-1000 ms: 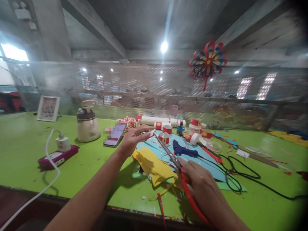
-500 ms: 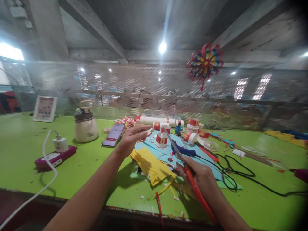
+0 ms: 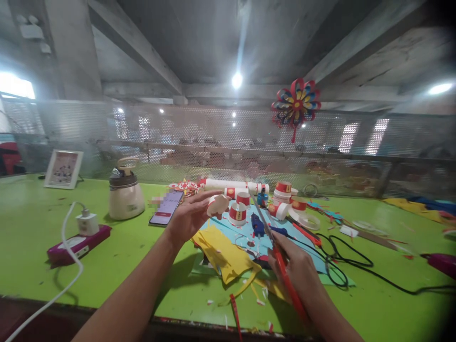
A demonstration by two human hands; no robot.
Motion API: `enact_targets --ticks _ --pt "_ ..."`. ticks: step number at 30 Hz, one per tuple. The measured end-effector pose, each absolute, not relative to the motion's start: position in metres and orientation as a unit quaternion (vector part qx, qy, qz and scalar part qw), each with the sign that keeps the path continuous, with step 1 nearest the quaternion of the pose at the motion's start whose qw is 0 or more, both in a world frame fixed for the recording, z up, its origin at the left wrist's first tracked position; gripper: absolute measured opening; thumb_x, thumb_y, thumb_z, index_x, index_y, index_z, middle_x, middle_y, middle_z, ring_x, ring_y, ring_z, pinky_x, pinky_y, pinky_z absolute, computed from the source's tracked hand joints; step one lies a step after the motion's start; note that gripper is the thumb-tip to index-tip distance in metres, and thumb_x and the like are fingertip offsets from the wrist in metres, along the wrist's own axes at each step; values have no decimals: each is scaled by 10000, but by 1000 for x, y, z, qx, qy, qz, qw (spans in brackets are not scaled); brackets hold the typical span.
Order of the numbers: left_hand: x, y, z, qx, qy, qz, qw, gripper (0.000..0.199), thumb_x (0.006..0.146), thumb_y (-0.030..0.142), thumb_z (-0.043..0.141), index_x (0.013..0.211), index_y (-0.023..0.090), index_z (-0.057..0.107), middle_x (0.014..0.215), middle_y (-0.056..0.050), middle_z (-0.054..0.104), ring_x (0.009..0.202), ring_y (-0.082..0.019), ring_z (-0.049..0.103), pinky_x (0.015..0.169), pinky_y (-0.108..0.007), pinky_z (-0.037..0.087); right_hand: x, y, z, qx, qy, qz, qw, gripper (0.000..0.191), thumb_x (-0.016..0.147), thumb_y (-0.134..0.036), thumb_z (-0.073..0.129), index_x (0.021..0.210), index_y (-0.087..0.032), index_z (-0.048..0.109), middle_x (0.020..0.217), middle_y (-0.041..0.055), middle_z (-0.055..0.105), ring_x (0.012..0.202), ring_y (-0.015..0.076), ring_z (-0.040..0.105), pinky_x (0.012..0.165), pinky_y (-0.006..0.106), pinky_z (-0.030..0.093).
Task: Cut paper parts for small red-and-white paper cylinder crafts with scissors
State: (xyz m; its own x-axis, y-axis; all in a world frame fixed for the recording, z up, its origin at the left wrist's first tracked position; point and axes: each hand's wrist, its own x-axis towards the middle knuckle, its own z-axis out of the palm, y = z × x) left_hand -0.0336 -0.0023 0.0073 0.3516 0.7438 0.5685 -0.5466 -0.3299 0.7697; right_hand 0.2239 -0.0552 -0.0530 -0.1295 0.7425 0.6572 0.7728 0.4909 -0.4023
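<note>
My left hand (image 3: 187, 218) is raised above the sheets, its fingers and thumb closed on a round, whitish piece of paper cup (image 3: 218, 205). In my right hand (image 3: 299, 261) is a pair of scissors (image 3: 285, 275) with long red handles, the blades pointing up and away. Between my hands stand red-and-white paper cups (image 3: 237, 216) on a light blue sheet (image 3: 223, 223). A blue glue gun (image 3: 263, 227) lies behind the scissor blades. Yellow crumpled paper (image 3: 228, 254) rests below, between my wrists.
A phone (image 3: 166, 209), a cream bottle (image 3: 126, 197) and a purple power strip (image 3: 78, 244) are at left. More paper cups (image 3: 282, 190), a tape roll (image 3: 309, 221) and a box cutter (image 3: 306, 235) lie at right. A black cable (image 3: 377, 273) loops across the green table (image 3: 142, 266).
My left hand has turned the cup piece so its round face shows. The scissors stay in my right hand, almost unmoved. The whole view has shifted slightly.
</note>
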Motion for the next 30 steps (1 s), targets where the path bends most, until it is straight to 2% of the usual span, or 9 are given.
enact_targets --ticks 2,8,15,26,30 --pt "-34 -4 8 593 70 557 578 327 824 147 525 1108 122 687 1097 -168 686 898 -248 652 752 -330 475 222 -57 -52 -511 -756 -18 408 453 813 -203 406 1214 -76 574 973 133 664 828 231 621 777 331 494" --pt "-33 -8 10 606 34 524 598 397 790 160 501 1148 115 665 1060 -161 690 848 -225 624 740 -331 450 213 -64 -50 -564 -768 -11 305 487 781 -126 479 1260 -108 564 941 136 613 908 295 584 805 406 472" --pt "-32 -11 12 594 54 526 607 467 743 202 531 1194 130 632 1031 -142 683 828 -225 606 706 -324 428 206 -63 -53 -573 -795 5 201 503 762 -110 519 1256 -144 601 1025 162 630 979 326 595 825 403 454" --pt "-30 -12 13 564 70 516 641 328 806 230 508 1070 128 675 999 -162 682 819 -244 635 696 -363 473 206 -58 -51 -587 -784 36 199 461 796 -236 591 1258 -231 585 1042 102 627 961 251 616 803 308 444" --pt "-29 -13 13 559 60 509 651 342 798 222 510 1085 122 667 995 -163 680 828 -248 634 688 -349 473 204 -59 -49 -594 -778 38 204 453 790 -255 612 1241 -218 592 1027 98 626 951 246 614 806 303 446"
